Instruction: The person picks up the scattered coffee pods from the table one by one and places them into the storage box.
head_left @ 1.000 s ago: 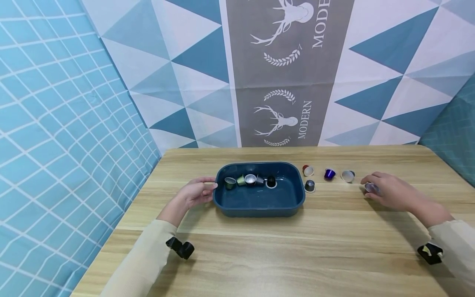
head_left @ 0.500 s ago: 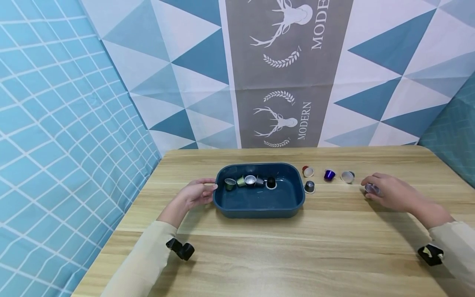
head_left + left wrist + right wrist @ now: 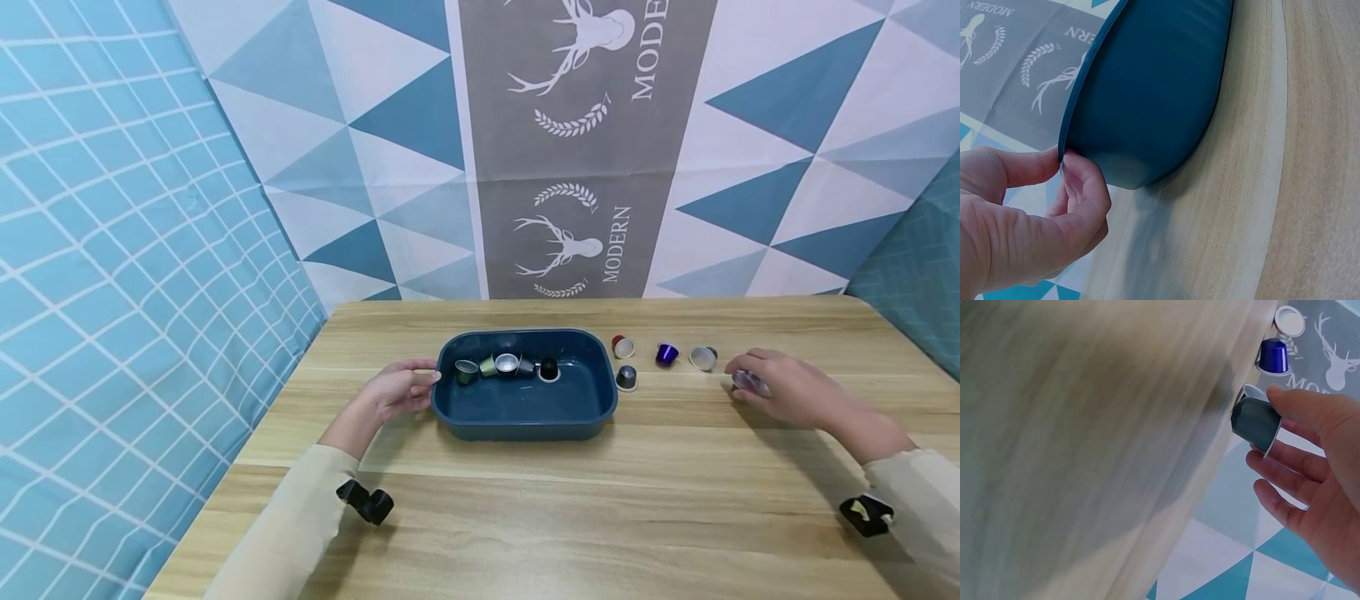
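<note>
In the head view, a dark blue plastic tub [image 3: 525, 429] stands on the wooden table, several coffee capsules inside along its back half. My left hand [image 3: 397, 390] pinches the tub's left rim between thumb and fingers, which the left wrist view shows close up on the tub wall [image 3: 1147, 94]. Far to the right, my right hand [image 3: 795, 392] holds a dark grey-green coffee capsule [image 3: 1255, 423] by its rim, thumb on one side and fingers on the other. A blue capsule [image 3: 666, 355] and a white-lidded capsule [image 3: 702, 358] lie left of that hand.
Between the tub and the right hand lie a red capsule [image 3: 622, 347] on its side and a dark grey capsule [image 3: 626, 377] near the tub's right wall. A patterned cloth [image 3: 405, 167] hangs behind the wooden table [image 3: 525, 525].
The right hand shifts very slightly left with the capsule between its fingers. The left hand, the tub and the capsules on the table stay where they were.
</note>
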